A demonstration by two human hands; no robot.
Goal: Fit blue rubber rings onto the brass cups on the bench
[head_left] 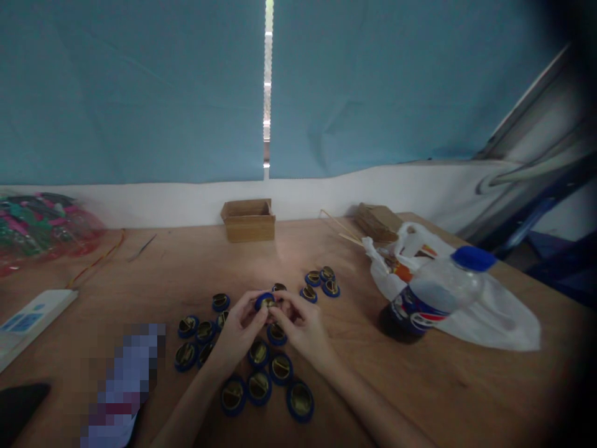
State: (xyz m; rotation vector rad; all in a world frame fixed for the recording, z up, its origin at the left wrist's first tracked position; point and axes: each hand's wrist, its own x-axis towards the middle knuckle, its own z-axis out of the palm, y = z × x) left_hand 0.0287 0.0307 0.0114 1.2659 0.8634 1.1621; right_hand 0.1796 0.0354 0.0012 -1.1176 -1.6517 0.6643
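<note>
Between my two hands is a round pin-back badge (265,301) with a blue rim, its gold-coloured back turned up toward me. My left hand (242,320) grips its left side with thumb and fingers. From the right, my right hand (301,323) pinches the same badge, the thumb near the pin. Several like badges (259,387) lie pin side up on the table below and between my forearms. More badges (188,326) are grouped left of my left hand, some partly hidden by it. A small cluster of badges (331,287) sits beyond my right hand.
On the wooden table (364,386), a cola bottle (433,298) and white plastic bag (494,320) stand at right. An open cardboard box (249,224) is at the back, another carton (377,222) beside it. Left are a bagged bundle (46,227), a white device (35,323) and a pixelated object (125,386).
</note>
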